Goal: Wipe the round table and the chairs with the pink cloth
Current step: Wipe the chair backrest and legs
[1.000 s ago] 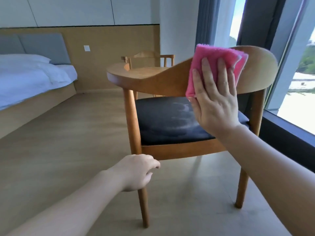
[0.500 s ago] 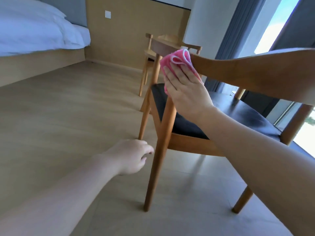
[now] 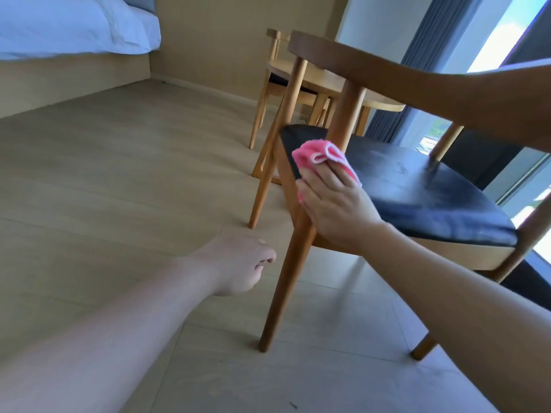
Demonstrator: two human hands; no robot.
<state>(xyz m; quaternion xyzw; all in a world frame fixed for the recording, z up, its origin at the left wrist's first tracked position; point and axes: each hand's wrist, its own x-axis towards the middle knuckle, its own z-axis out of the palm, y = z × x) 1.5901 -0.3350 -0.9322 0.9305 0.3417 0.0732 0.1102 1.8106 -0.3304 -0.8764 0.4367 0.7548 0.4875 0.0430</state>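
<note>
The near wooden chair point(image 3: 387, 71) has a curved backrest and a black seat cushion point(image 3: 432, 198). My right hand point(image 3: 337, 210) presses the pink cloth point(image 3: 320, 158) with straight fingers against the seat's left corner, where the upright post meets the frame. My left hand point(image 3: 241, 263) hangs loosely curled over the floor, left of the chair's front leg, and holds nothing. The round wooden table point(image 3: 322, 81) stands behind the chair. A second wooden chair point(image 3: 275, 40) is partly hidden beyond it.
A bed point(image 3: 74, 31) with white bedding on a wooden base fills the upper left. Grey curtains point(image 3: 429, 55) and a large window run along the right. Wooden floor lies open to the left of the chair.
My right hand has moved the cloth from the backrest, along the rail's left end, down to the seat corner. The view has dropped lower and closer. My left hand has stayed loosely curled.
</note>
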